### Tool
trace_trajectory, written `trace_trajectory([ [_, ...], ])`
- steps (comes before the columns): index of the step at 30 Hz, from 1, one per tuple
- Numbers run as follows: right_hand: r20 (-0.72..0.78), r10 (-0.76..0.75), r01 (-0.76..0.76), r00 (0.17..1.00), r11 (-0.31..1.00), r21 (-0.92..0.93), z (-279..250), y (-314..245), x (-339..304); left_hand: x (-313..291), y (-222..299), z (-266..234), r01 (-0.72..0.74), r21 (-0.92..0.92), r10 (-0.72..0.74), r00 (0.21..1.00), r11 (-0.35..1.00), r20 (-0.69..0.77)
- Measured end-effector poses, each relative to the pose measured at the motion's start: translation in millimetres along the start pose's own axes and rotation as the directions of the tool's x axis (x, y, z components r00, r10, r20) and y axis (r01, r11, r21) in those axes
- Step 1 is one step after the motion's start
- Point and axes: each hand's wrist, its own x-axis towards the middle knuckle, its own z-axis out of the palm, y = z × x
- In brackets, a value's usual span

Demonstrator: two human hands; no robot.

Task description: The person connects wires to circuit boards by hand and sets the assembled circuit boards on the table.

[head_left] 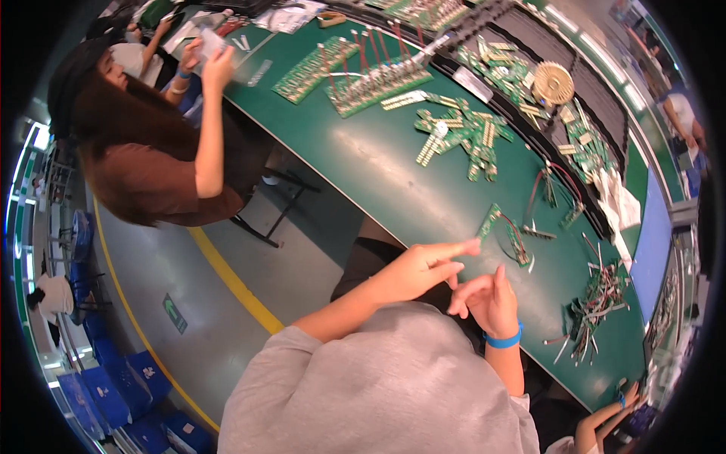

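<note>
My left hand (429, 268) is over the table's near edge, fingers stretched out and nothing visible in them. Its fingertips come close to a narrow green circuit board (490, 219); whether they touch it I cannot tell. Red and dark wires link that board to a smaller one (519, 252). My right hand (490, 301), with a blue band at the wrist, is turned up with its thumb apart and fingers loosely bent, seemingly holding nothing. Farther right lies another wired board set (538, 233). A tangle of wires with small boards (594, 306) is right of my right hand.
Loose green boards (461, 132) are piled mid-table, with board panels (378, 85) beyond them. Black trays (522, 125) hold more boards and a tan spool (553, 83). White gloves (616, 204) lie at right. A co-worker (151, 144) sits at left, holding a clear bag.
</note>
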Motion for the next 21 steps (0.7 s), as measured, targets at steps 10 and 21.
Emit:
trace_trajectory([
  [10,-0.116,-0.102,0.113,0.988,0.989,0.094,7,7,5,3,-10,3,-0.265,-0.175,0.257,0.964,0.948,-0.066],
  [21,0.144,-0.076,0.006,0.987,0.9,0.436,7,-1,-4,-1,-8,12,-0.316,-0.134,0.267,0.917,0.939,-0.296],
])
